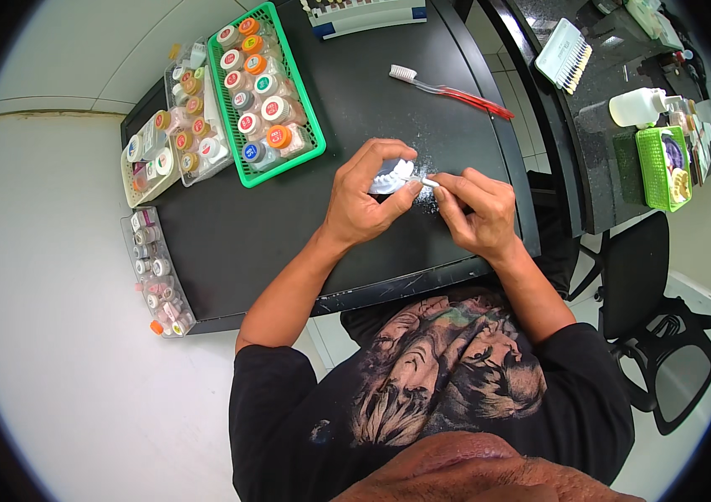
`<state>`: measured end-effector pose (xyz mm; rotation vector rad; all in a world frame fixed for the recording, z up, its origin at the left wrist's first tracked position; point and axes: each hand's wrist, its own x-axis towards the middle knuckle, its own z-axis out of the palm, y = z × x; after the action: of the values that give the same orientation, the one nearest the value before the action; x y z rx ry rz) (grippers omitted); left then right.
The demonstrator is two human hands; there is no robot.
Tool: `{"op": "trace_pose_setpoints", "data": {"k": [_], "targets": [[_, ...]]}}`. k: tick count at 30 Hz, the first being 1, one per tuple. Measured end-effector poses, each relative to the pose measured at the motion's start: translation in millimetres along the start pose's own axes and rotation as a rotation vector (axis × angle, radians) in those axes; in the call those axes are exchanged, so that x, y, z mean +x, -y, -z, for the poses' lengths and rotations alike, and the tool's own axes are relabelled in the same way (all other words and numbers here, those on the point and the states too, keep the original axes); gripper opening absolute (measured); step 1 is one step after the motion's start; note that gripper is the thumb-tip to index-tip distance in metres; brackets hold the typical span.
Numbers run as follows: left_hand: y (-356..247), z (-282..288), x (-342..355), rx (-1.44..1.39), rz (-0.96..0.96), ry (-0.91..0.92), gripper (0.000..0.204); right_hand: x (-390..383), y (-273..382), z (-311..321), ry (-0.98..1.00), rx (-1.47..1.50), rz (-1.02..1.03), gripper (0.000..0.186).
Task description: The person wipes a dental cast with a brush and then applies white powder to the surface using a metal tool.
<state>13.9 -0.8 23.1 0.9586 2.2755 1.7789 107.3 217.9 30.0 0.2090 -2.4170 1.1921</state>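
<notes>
My left hand [364, 192] grips a white plaster dental model [390, 178] with its row of teeth showing. Close beside it, my right hand [479, 209] pinches a small white stick-like tool [429, 181] whose tip is at the model, near my left thumb. White powder [425, 198] is scattered on the black desk [263, 251] under and around my hands. A red-handled toothbrush with white bristles [451, 92] lies on the desk beyond my right hand.
A green basket of capped jars [317, 145], smaller trays of jars [145, 191] and a long clear tray [157, 272] line the left. A white case [368, 25] sits at the back. On the right counter are a shade guide [560, 54], bottle [631, 107] and green basket [653, 171], above a black chair [631, 284].
</notes>
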Motion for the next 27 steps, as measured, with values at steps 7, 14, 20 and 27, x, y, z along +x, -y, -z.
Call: {"op": "trace_pose_setpoints", "data": {"k": [7,14,20,27], "targets": [[1.3,-0.6,0.0,-0.008,-0.009,-0.01,0.038,0.2,0.7,1.0,0.013,-0.011,0.001,0.012],[5.7,0.9,-1.6,-0.006,-0.008,0.025,0.038,-0.8,-2.3,-0.6,0.003,-0.021,0.009,0.013],[2.0,-1.8,-0.5,-0.025,0.012,-0.023,0.039,0.5,0.0,0.7,-0.001,0.004,0.01,0.011],[6.3,0.2,-1.7,0.007,-0.04,0.009,0.037,-1.3,-1.0,-1.4,-0.011,-0.007,0.009,0.01]]}}
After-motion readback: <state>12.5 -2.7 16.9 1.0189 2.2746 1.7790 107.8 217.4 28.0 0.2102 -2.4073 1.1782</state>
